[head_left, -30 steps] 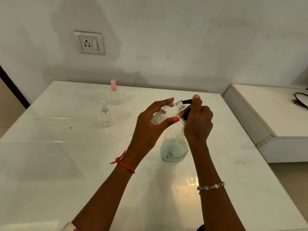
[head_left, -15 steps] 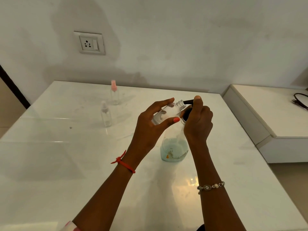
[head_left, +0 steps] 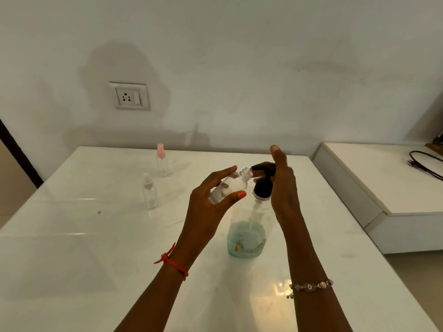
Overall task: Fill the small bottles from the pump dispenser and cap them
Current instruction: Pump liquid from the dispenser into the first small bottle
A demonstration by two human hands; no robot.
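My left hand (head_left: 208, 204) holds a small clear bottle (head_left: 231, 185), tilted, with its open threaded neck right at the black nozzle of the pump dispenser (head_left: 248, 226). The dispenser is a clear bottle with pale blue liquid in its lower part, standing on the white table (head_left: 96, 248). My right hand (head_left: 282, 185) stands just right of the black pump head with fingers straight and pointing up, partly hiding it. Two more small bottles stand at the back left: one with a clear cap (head_left: 149, 190), one with a pink cap (head_left: 162, 160).
A wall with a power socket (head_left: 129, 95) rises behind the table. To the right a lower white unit (head_left: 383, 188) carries a black cable (head_left: 424, 164). A dark door frame edge (head_left: 16, 152) shows at the far left.
My right hand, which gripped and pressed the pump head, has opened and lifted, fingers now straight. The pump head shows higher. The left hand keeps the small bottle at the nozzle.
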